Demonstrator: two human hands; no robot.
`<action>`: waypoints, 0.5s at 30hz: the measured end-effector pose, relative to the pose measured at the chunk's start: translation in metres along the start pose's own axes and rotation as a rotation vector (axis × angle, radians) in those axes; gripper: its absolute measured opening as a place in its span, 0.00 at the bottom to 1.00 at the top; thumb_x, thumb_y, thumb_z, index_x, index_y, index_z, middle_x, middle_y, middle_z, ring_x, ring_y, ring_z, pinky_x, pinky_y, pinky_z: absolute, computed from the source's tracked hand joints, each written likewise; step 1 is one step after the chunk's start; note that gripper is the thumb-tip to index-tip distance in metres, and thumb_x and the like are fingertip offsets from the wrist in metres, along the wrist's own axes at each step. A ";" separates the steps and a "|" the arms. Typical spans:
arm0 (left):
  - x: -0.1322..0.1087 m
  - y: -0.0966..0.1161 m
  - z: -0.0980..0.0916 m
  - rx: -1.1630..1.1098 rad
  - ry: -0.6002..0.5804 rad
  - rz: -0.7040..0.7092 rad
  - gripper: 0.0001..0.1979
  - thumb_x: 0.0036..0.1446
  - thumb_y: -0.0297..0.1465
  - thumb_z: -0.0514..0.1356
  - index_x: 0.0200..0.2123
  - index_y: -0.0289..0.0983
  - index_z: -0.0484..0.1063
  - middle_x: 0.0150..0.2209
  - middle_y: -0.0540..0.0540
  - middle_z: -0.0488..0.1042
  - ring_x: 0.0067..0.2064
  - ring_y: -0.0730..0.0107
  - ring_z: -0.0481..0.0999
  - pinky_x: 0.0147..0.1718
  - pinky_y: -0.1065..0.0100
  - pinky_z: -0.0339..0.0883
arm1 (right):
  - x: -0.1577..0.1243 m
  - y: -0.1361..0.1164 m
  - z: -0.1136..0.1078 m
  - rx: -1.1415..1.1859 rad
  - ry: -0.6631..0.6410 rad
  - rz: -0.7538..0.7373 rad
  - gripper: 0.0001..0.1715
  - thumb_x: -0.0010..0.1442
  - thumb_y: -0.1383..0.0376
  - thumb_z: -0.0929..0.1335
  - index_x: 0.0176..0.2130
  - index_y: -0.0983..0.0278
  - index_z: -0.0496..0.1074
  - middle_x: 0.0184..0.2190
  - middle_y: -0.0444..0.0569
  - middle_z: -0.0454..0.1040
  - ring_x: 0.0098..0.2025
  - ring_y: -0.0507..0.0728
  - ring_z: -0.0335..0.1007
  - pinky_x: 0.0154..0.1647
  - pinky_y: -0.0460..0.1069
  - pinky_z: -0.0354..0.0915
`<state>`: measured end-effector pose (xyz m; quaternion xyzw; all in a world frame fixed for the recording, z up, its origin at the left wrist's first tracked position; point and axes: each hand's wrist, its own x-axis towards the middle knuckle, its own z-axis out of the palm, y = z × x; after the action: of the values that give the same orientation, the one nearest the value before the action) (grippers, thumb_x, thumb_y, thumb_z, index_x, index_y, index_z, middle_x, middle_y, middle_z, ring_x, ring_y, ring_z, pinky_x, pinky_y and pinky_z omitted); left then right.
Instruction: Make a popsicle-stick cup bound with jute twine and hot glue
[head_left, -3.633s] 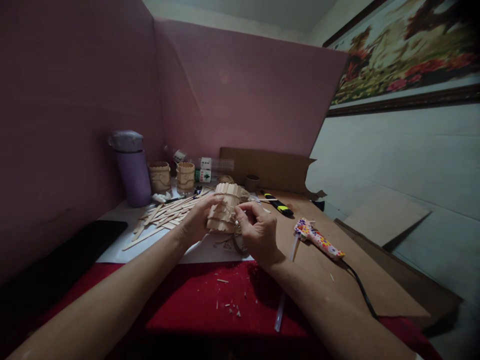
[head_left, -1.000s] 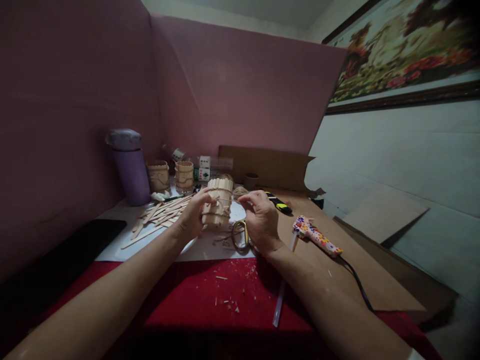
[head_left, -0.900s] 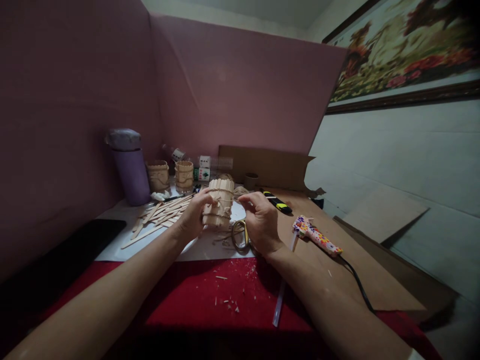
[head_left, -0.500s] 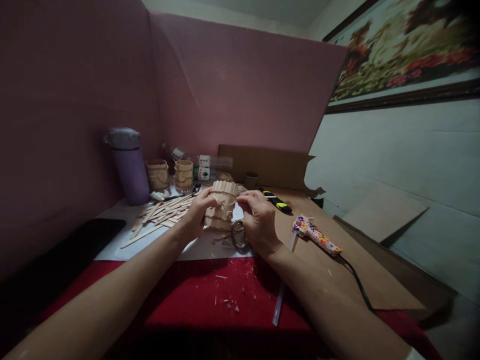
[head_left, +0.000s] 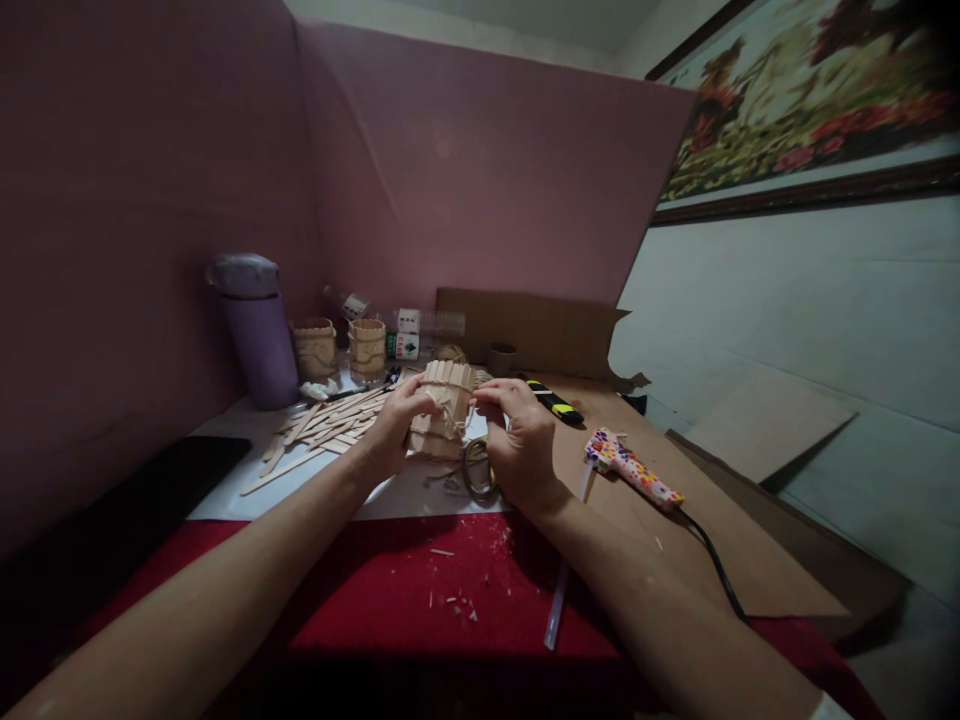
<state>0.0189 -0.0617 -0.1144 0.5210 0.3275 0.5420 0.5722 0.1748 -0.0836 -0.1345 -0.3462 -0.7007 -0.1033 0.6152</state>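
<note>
My left hand (head_left: 395, 425) is closed around the left side of a small cup of upright craft sticks (head_left: 439, 437), its thumb lying across the front. Bands of twine (head_left: 448, 384) circle the cup near its top and bottom, and loose strands show on the front. At the cup's right side my right hand (head_left: 521, 435) pinches a thin end of twine (head_left: 471, 412); its fingertips are partly hidden. Below that hand lies a pair of scissors (head_left: 474, 470), of which a dark handle loop shows.
Loose craft sticks (head_left: 322, 440) lie left, before two finished-looking stick cups (head_left: 367, 352) and a purple bottle (head_left: 259, 330). Right, a flowered glue gun (head_left: 634, 470) with a clear glue stick (head_left: 557, 605) and a yellow-black cutter (head_left: 556, 402) rest on cardboard (head_left: 720, 560). Scraps dot the red cloth (head_left: 360, 590).
My right hand has shifted very slightly, and the twine by its fingertips now hangs lower beside the cup. The left hand and the cup stay nearly still.
</note>
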 end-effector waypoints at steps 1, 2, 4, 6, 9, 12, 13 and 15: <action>0.000 0.000 0.000 0.002 -0.004 -0.004 0.24 0.35 0.28 0.59 0.42 0.37 0.72 0.33 0.48 0.72 0.33 0.64 0.70 0.26 0.68 0.68 | 0.000 -0.001 0.000 0.000 0.002 0.010 0.15 0.58 0.77 0.63 0.36 0.60 0.74 0.37 0.49 0.76 0.41 0.57 0.74 0.43 0.53 0.71; 0.000 0.000 0.000 0.005 -0.006 -0.009 0.24 0.36 0.28 0.60 0.42 0.37 0.72 0.33 0.48 0.71 0.32 0.65 0.71 0.26 0.67 0.68 | 0.001 -0.001 -0.001 -0.001 0.004 0.022 0.15 0.58 0.77 0.63 0.36 0.60 0.75 0.37 0.49 0.76 0.41 0.57 0.74 0.43 0.53 0.71; -0.001 0.000 0.000 0.004 -0.005 -0.013 0.24 0.36 0.28 0.60 0.42 0.37 0.71 0.32 0.49 0.71 0.32 0.65 0.71 0.26 0.67 0.68 | 0.001 -0.002 -0.001 -0.007 0.002 0.048 0.15 0.58 0.76 0.64 0.35 0.60 0.75 0.36 0.49 0.75 0.41 0.58 0.73 0.43 0.54 0.71; -0.001 0.000 0.000 0.000 -0.006 -0.014 0.24 0.36 0.28 0.60 0.42 0.37 0.71 0.32 0.49 0.72 0.32 0.65 0.71 0.26 0.67 0.68 | 0.002 -0.001 -0.002 -0.006 -0.008 0.071 0.15 0.57 0.76 0.64 0.35 0.60 0.75 0.36 0.49 0.75 0.40 0.58 0.73 0.42 0.54 0.71; -0.001 0.000 -0.001 0.000 -0.006 -0.007 0.24 0.36 0.27 0.59 0.42 0.37 0.72 0.34 0.47 0.73 0.33 0.64 0.72 0.26 0.69 0.68 | 0.002 0.000 -0.002 -0.002 -0.015 0.091 0.15 0.57 0.76 0.64 0.34 0.60 0.75 0.35 0.49 0.74 0.39 0.57 0.73 0.41 0.53 0.70; -0.001 0.000 -0.001 0.001 -0.002 -0.022 0.24 0.35 0.28 0.59 0.42 0.37 0.72 0.34 0.47 0.73 0.33 0.64 0.72 0.25 0.69 0.68 | 0.002 0.002 -0.003 -0.024 -0.013 0.085 0.14 0.58 0.75 0.64 0.34 0.60 0.75 0.34 0.48 0.75 0.38 0.57 0.73 0.40 0.52 0.69; -0.001 0.000 -0.001 -0.002 0.001 -0.033 0.24 0.35 0.28 0.59 0.42 0.37 0.71 0.33 0.48 0.72 0.32 0.64 0.72 0.24 0.69 0.67 | 0.002 0.002 -0.003 -0.031 -0.013 0.083 0.13 0.59 0.75 0.64 0.34 0.61 0.74 0.33 0.48 0.75 0.38 0.57 0.73 0.39 0.51 0.68; -0.001 0.001 0.000 -0.011 0.007 -0.050 0.23 0.35 0.28 0.59 0.41 0.37 0.71 0.31 0.49 0.71 0.30 0.65 0.71 0.23 0.69 0.67 | 0.001 0.001 -0.003 -0.053 -0.015 0.096 0.11 0.60 0.74 0.65 0.35 0.61 0.74 0.33 0.48 0.76 0.37 0.56 0.73 0.38 0.50 0.67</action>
<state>0.0181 -0.0630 -0.1139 0.5078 0.3394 0.5311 0.5872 0.1782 -0.0842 -0.1331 -0.3960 -0.6851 -0.0896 0.6048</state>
